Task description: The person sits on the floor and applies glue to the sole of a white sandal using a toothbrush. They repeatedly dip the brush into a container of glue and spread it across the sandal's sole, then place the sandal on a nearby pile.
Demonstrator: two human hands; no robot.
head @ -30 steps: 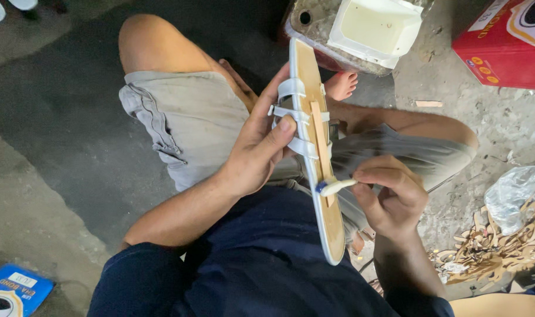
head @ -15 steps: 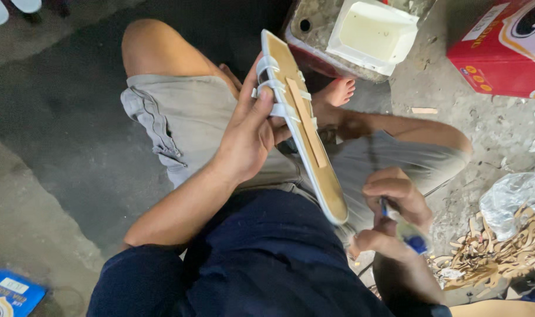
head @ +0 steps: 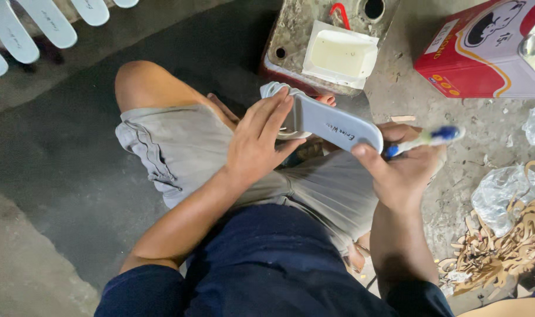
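Observation:
Over my lap I hold a pale grey sandal sole, its flat printed side up and its straps underneath. My left hand grips the sole's far end, fingers spread across its top. My right hand is closed on a white-and-blue brush and its thumb presses the sole's near end. The brush points right, away from the sole. My legs in grey shorts lie below.
A dirty metal can with a white tray of pale glue stands just beyond the sole. A red box sits at top right. Cut-out scraps and plastic bags lie right. More pale soles line the top left.
The sole, earlier held on edge with its tan side and straps showing, has been turned flat with the grey side up. My right hand lifted the brush off it and now steadies its near end.

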